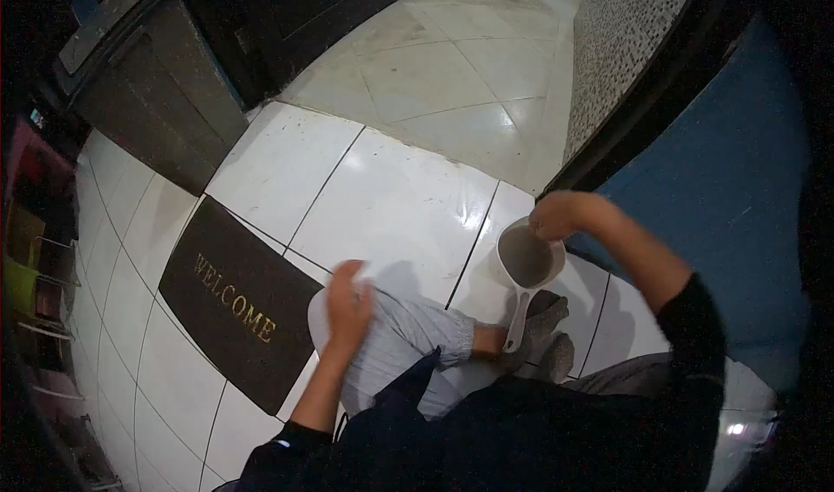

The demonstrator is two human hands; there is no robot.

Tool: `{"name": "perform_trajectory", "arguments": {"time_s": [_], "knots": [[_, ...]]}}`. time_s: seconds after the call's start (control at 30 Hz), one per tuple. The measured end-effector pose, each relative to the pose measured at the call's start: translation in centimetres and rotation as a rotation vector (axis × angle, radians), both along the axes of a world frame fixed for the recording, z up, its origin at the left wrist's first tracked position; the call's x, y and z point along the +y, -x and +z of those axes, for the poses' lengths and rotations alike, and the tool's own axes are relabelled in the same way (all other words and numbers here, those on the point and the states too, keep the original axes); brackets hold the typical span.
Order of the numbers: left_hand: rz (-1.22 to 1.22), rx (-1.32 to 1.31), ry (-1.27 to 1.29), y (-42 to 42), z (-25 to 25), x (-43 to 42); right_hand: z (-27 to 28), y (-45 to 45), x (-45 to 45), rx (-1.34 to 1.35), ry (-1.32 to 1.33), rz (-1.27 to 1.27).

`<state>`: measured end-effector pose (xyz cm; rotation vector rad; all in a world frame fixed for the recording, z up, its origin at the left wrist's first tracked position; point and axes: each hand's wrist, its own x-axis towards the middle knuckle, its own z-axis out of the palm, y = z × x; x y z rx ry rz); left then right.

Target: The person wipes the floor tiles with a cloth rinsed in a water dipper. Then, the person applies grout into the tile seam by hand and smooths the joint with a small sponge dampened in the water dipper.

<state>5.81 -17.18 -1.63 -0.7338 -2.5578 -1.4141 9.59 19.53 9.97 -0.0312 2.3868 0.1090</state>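
Observation:
A white dipper (519, 305) with a long handle stands on the tiles beside my feet, with greyish, cloudy contents in its bowl. My right hand (556, 215) is at the dipper's upper right rim, fingers bent down over the opening; whether they grip anything is hidden. Over my bent knee in light grey trousers (404, 318) is my left hand (350, 305), its fingers slightly curled and apart from the thumb, holding nothing. Grey socks (546, 318) cover my feet, just below the bowl and next to the handle.
A dark mat (239, 305) reading WELCOME lies to the left. Behind it stands a large grey bin (165, 92) by a dark door (321, 14). A blue panel (712, 205) is on the right, beside a mosaic wall (621, 36). Shelves line the far left.

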Motion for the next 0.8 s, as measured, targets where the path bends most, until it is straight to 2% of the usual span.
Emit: {"name": "perform_trajectory", "arguments": {"time_s": [0.07,0.1,0.13,0.17,0.2,0.23,0.27,0.3,0.33,0.4,0.47,0.5,0.57,0.6,0.67,0.8], "knots": [[-0.266,-0.31,0.087,-2.5,-1.6,5.3,-6.9,-0.7,3.3,-0.014,0.287,0.02],[-0.379,-0.653,0.041,-4.5,-3.5,7.8,-10.4,-1.2,4.7,0.02,0.321,0.043],[-0.619,-0.725,0.131,-5.6,-4.6,9.7,-12.5,-1.8,5.2,0.055,0.354,0.074],[-0.698,-0.914,0.002,-7.4,-6.8,11.5,-12.5,-2.6,4.2,0.057,0.349,0.087],[-0.774,-1.1,-0.128,-9.0,-8.4,13.3,-12.4,-3.4,2.5,0.165,0.228,-0.139],[-0.767,-1.344,-0.263,-10.2,-7.8,14.8,-12.5,-4.0,1.0,0.273,0.11,-0.371],[-0.749,-1.588,-0.401,-11.3,-7.4,15.9,-13.1,-4.6,0.1,0.277,0.119,-0.371],[-0.743,-1.587,-0.391,-11.9,-7.8,16.9,-13.7,-5.2,-0.7,0.344,0.078,-0.484],[-0.667,-1.629,-0.503,-12.4,-8.4,17.9,-14.4,-5.7,-0.8,0.407,0.034,-0.596],[-0.569,-1.711,-0.717,-13.4,-9.3,18.9,-15.8,-6.2,0.1,0.407,0.085,-0.646],[-0.506,-1.801,-0.598,-13.0,-5.7,18.5,-17.7,-5.8,0.6,0.461,0.129,-0.663],[-0.499,-1.803,-0.561,-12.7,-6.1,18.8,-17.5,-5.6,0.9,0.413,0.191,-0.71],[-0.562,-1.553,-0.3,-12.3,-7.1,20.0,-15.4,-5.5,1.3,0.378,0.264,-0.781],[-0.571,-1.553,-0.277,-12.1,-7.0,20.1,-13.4,-5.5,1.0,0.321,0.314,-0.795],[-0.62,-1.273,-0.118,-11.0,-6.3,20.0,-12.3,-5.5,1.5,0.274,0.363,-0.808],[-0.452,-1.091,-0.09,-10.7,-5.1,18.6,-13.9,-5.5,3.1,0.285,0.399,-0.748]]}}
